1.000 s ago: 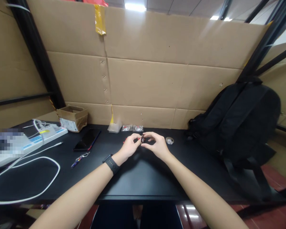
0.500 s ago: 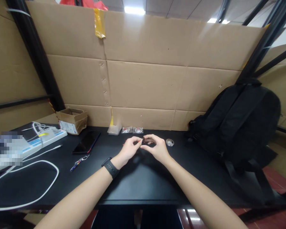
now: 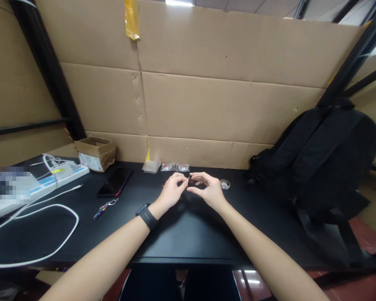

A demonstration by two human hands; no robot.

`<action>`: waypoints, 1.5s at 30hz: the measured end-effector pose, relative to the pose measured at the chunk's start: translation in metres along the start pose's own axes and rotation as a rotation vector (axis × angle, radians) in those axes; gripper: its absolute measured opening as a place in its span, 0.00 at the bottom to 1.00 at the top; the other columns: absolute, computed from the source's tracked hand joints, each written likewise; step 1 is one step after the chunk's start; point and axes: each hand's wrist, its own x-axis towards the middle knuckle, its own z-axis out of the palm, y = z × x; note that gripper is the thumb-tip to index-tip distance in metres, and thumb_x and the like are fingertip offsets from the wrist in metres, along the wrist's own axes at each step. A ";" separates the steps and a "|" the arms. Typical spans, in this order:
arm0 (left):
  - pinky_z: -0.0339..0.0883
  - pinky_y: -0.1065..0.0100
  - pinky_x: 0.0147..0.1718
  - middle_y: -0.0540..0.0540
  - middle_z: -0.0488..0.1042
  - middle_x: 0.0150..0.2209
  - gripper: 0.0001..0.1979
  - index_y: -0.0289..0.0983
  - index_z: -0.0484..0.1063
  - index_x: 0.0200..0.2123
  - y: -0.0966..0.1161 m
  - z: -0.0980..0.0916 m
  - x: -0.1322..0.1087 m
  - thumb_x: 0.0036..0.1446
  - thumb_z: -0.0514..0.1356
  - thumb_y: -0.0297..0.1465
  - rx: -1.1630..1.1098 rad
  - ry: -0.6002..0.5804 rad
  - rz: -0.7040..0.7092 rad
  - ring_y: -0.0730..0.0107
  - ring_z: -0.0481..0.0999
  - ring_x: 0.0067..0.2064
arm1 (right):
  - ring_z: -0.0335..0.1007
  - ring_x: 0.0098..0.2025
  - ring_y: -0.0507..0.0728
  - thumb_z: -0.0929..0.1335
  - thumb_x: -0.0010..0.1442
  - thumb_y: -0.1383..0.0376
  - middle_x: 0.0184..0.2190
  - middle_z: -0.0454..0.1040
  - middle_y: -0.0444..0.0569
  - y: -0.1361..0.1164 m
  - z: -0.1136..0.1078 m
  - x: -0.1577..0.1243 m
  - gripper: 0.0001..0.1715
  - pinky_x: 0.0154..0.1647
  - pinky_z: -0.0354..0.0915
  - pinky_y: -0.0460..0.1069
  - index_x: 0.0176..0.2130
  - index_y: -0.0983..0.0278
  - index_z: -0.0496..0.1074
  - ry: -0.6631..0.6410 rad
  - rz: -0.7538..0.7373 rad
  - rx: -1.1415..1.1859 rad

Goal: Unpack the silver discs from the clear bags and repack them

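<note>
My left hand (image 3: 171, 191) and my right hand (image 3: 209, 189) meet over the middle of the black table (image 3: 188, 234). Between their fingertips is a small dark piece (image 3: 189, 182) with some red by it; its kind is too small to make out. The left fingers are pinched closed at its left side. The right thumb and fingers curve around its right side, also gripping. A clear round disc-like thing (image 3: 225, 184) lies just right of the right hand. Behind the hands sit two small clear packets (image 3: 168, 167) with round contents. A black watch (image 3: 147, 216) is on my left wrist.
At left lie a phone (image 3: 115, 182), a keychain (image 3: 105, 208), a white cable (image 3: 77, 217) and a power strip (image 3: 69, 170). A small open carton (image 3: 97, 152) and a whitish translucent packet (image 3: 151, 166) stand near the cardboard wall (image 3: 188, 108). A black backpack (image 3: 326, 167) fills the right side.
The view has tipped slightly downward. My hands stay together around the small dark piece, and the right fingers have spread a little.
</note>
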 end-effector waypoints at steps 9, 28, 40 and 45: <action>0.66 0.61 0.50 0.42 0.80 0.40 0.17 0.35 0.80 0.37 -0.004 -0.001 0.000 0.58 0.63 0.43 -0.322 -0.049 -0.212 0.58 0.76 0.46 | 0.76 0.52 0.61 0.71 0.62 0.61 0.49 0.79 0.51 -0.011 -0.004 0.002 0.08 0.46 0.74 0.55 0.42 0.57 0.79 -0.045 -0.089 -0.106; 0.60 0.56 0.59 0.41 0.74 0.53 0.20 0.42 0.78 0.48 0.000 -0.022 0.006 0.52 0.69 0.40 0.085 -0.162 0.131 0.55 0.71 0.57 | 0.59 0.61 0.64 0.68 0.63 0.67 0.56 0.67 0.54 0.003 -0.014 0.002 0.03 0.61 0.60 0.65 0.37 0.60 0.73 -0.168 -0.126 -0.451; 0.54 0.51 0.58 0.45 0.75 0.50 0.18 0.46 0.80 0.39 0.003 -0.020 -0.002 0.49 0.68 0.49 0.390 -0.263 0.089 0.49 0.65 0.57 | 0.56 0.62 0.65 0.67 0.65 0.65 0.61 0.64 0.52 0.000 -0.029 0.004 0.03 0.60 0.58 0.69 0.37 0.59 0.72 -0.297 -0.097 -0.524; 0.54 0.50 0.58 0.44 0.74 0.50 0.19 0.47 0.81 0.40 0.003 -0.020 -0.002 0.49 0.68 0.50 0.448 -0.287 0.089 0.48 0.64 0.56 | 0.58 0.61 0.65 0.66 0.66 0.65 0.59 0.65 0.53 0.002 -0.030 0.004 0.04 0.59 0.59 0.68 0.37 0.59 0.72 -0.331 -0.093 -0.528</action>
